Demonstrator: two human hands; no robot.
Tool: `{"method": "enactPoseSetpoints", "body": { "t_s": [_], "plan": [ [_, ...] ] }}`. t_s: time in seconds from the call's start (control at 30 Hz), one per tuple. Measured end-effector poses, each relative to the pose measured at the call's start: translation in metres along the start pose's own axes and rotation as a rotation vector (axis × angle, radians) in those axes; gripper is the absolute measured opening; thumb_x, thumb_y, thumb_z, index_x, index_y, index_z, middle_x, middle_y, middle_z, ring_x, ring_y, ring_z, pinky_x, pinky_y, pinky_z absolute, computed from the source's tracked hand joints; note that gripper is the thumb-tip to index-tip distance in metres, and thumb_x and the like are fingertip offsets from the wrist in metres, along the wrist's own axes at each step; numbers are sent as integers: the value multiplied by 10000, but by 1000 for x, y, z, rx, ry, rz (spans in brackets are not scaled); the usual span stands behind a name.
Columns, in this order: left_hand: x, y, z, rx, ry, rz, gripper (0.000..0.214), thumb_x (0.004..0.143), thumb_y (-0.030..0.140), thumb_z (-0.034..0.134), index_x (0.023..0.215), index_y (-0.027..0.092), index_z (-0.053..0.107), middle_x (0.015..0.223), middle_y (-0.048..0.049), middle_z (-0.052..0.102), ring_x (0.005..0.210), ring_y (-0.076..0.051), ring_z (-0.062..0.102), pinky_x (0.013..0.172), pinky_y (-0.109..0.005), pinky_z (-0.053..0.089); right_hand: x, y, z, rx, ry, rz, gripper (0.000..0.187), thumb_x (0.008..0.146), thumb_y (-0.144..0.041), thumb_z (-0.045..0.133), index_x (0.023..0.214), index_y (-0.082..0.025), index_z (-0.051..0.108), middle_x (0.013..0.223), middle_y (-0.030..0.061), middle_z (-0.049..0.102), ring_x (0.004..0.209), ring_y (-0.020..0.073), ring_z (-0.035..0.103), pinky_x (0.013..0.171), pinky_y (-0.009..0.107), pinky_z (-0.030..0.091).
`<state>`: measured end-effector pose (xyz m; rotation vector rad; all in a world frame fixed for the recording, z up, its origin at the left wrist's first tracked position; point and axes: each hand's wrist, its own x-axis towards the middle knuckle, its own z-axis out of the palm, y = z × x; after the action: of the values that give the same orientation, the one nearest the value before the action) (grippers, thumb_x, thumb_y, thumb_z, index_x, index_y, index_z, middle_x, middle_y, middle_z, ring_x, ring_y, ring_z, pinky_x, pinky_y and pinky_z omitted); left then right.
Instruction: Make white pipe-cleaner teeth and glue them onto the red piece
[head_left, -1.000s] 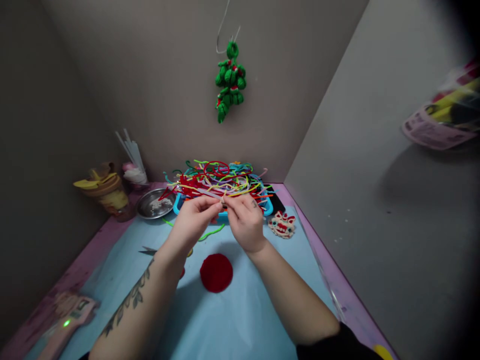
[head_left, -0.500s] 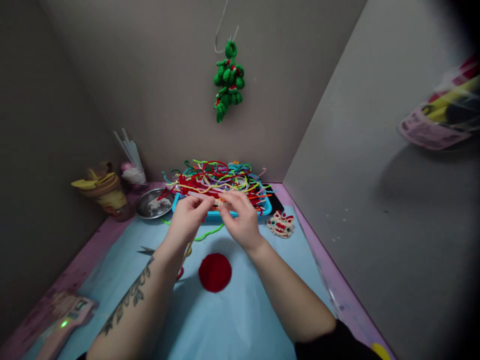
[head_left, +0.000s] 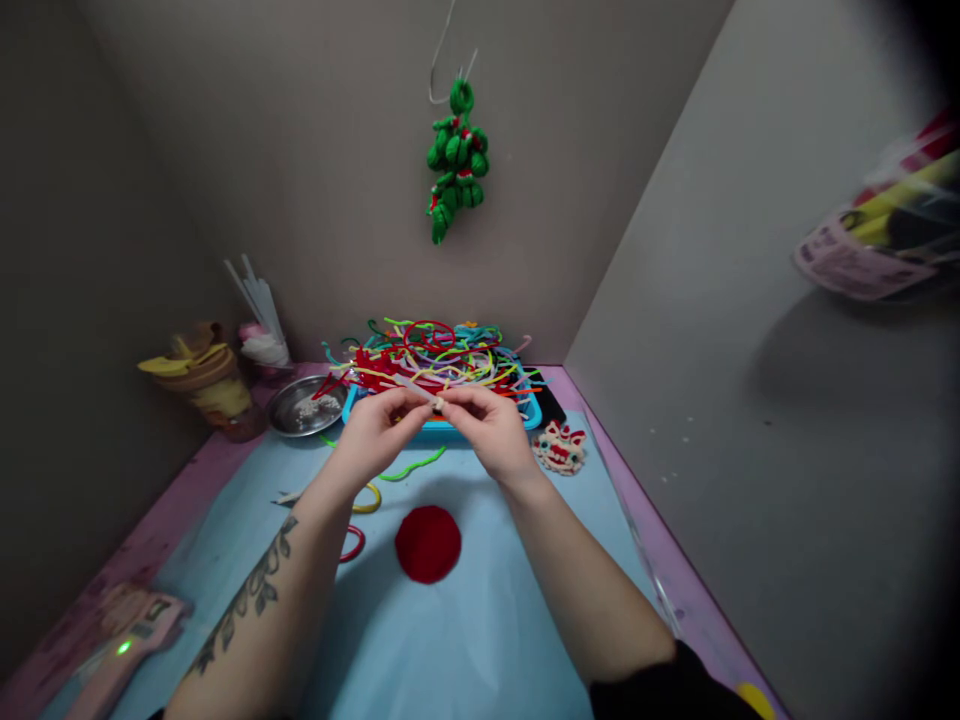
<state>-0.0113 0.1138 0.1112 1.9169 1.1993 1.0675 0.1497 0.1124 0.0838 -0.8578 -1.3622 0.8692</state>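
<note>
My left hand [head_left: 379,430] and my right hand [head_left: 491,428] meet fingertip to fingertip in front of the tray, both closed in a pinch. Between them is a small cream-coloured piece [head_left: 437,404], mostly hidden by the fingers. A pale thin strip [head_left: 411,385] slants up and left from it, above my left fingers; its kind is unclear. Below my hands a round red felt-like disc [head_left: 428,544] lies flat on the blue sheet. Scissors [head_left: 366,498] with yellow and red handle loops lie partly under my left forearm. A bright green fuzzy stem [head_left: 412,464] rests nearby.
Colourful fuzzy stems heap over a blue tray [head_left: 431,435]. A metal dish [head_left: 289,425] with white bits stands left of it. A lion-face piece [head_left: 560,450] lies right. A pink glue-gun-like tool [head_left: 124,655] with a green light sits front left. Walls rise around.
My hands have come closer together, and my right fingers have closed in on the small cream piece. The pale strip is tilted more steeply. My left forearm has shifted left, showing more of the scissors' handles.
</note>
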Motion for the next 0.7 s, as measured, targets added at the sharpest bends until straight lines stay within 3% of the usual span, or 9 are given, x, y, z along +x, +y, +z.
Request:
{"method": "enactPoseSetpoints", "body": {
  "t_s": [0.43, 0.7],
  "plan": [
    [-5, 8, 13, -94, 70, -72, 264, 767, 381, 623, 858, 149, 709, 770, -51, 705, 633, -139, 587, 526, -210, 430, -8, 0, 6, -243, 176, -215, 135, 820, -187, 601, 878, -212, 720, 881, 46, 659, 850, 158, 627, 777, 293, 524],
    [-5, 7, 13, -334, 36, -182, 247, 711, 380, 663, 775, 142, 678, 700, -22, 656, 502, -90, 496, 453, -198, 389, -16, 18, 3, -661, 148, -571, 278, 875, -176, 514, 1081, -251, 685, 894, 83, 661, 858, 198, 610, 802, 371, 513]
  ]
}}
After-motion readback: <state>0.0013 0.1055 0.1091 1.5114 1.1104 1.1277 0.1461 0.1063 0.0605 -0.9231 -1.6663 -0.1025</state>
